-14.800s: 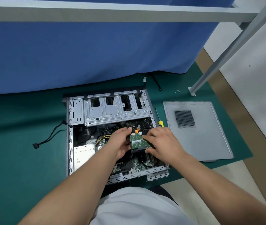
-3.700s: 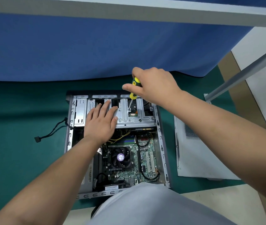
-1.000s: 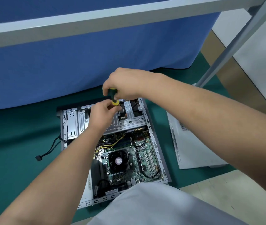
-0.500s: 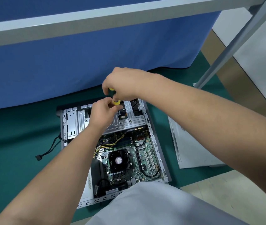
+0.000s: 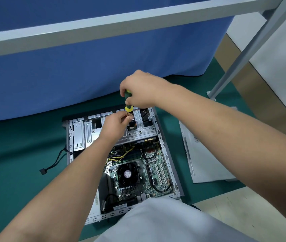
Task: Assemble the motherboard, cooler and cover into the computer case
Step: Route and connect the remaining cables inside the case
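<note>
1. Cable [image 5: 51,165] lies on the green mat [image 5: 16,154], at 9 o'clock of the case [image 5: 171,165].
2. Case lies open on the mat, long axis 12–6; drive cage [image 5: 144,131] at 12, cooler [image 5: 128,174] on the motherboard [image 5: 158,172] toward 6.
3. Left hand [image 5: 115,124] over the cage, fingertips pinching the screwdriver [image 5: 128,102] shaft.
4. Right hand [image 5: 142,89] clamped on the handle; the tool is near upright, tip down into the cage.
5. Cover [image 5: 205,165] flat on the mat at 3 o'clock, long axis 12–6.

One case [image 5: 164,147], one screwdriver [image 5: 128,102], two hands [image 5: 116,124].
</note>
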The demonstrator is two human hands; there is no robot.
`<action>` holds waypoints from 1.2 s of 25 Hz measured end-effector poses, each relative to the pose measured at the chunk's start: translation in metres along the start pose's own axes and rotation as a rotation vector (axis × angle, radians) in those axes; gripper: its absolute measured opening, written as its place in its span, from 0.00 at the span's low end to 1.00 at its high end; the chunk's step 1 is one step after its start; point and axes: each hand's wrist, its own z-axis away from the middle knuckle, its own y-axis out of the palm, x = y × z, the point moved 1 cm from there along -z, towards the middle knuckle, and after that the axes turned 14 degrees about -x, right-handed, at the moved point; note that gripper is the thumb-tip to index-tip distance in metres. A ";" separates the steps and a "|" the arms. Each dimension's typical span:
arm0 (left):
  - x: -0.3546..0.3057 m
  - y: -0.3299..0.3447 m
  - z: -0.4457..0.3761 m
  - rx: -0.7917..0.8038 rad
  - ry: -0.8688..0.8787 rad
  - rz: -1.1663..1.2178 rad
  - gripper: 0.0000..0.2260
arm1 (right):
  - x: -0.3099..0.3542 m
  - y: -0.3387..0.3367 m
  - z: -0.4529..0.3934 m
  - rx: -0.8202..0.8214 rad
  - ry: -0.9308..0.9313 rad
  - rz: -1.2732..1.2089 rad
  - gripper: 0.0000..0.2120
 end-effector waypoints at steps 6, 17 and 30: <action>-0.031 0.008 -0.004 -0.065 0.246 -0.074 0.10 | -0.090 0.011 0.075 0.058 0.278 -0.161 0.10; -0.078 0.101 -0.044 0.101 0.459 -0.377 0.21 | -0.200 0.163 0.167 0.091 1.091 -0.811 0.07; -0.050 0.128 -0.086 0.270 0.073 -0.579 0.23 | -0.380 0.213 0.067 -0.275 1.249 -0.455 0.14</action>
